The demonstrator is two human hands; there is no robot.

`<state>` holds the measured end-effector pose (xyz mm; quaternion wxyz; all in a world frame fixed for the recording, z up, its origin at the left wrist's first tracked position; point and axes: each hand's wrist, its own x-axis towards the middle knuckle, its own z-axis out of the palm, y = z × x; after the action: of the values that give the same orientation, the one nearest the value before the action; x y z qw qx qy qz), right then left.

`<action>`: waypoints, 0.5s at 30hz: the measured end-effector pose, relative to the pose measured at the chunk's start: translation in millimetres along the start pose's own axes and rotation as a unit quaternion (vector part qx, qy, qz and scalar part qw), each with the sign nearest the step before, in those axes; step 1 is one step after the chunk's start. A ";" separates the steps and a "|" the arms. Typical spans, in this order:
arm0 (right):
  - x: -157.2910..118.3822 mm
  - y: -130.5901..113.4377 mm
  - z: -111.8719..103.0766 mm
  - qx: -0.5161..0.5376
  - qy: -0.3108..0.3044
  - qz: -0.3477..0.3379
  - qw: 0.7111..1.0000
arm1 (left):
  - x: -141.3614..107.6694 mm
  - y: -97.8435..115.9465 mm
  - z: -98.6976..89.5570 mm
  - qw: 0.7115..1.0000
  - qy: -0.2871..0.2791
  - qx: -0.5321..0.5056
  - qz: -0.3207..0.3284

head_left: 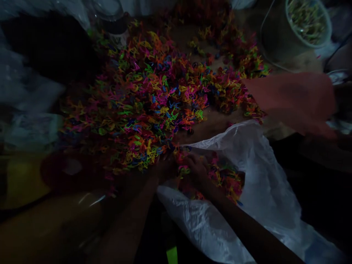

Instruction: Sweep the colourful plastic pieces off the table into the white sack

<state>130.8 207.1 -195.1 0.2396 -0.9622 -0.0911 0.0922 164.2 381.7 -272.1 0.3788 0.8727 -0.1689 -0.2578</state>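
A large heap of small, brightly coloured plastic pieces (154, 99) spreads over a brown surface. Below it lies a translucent white plastic bag (264, 176), its mouth open towards the heap, with many such pieces (228, 181) inside. My right hand (195, 167) is at the bag's mouth, among pink and green pieces, its fingers bent. Close beside it on the left, my left hand (166, 167) touches the lower edge of the heap. Darkness hides most of its fingers, and what either hand may hold is too dim to tell.
At the back right stands a pale bucket (294, 33) with yellowish pieces in it. A reddish sheet (297, 97) lies right of the heap. A clear container (110, 18) is at the back left, beside a black object (49, 44). Something yellow (24, 179) lies at the left.
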 end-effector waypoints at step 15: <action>-1.9 -13.3 -21.8 -0.153 -0.102 0.060 0.981 | 0.6 -23.5 12.2 0.963 -0.020 0.255 0.086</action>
<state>132.0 208.6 -169.6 0.0735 -0.9767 -0.0699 0.1892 160.0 389.8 -297.0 0.1605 0.9174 -0.3107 -0.1900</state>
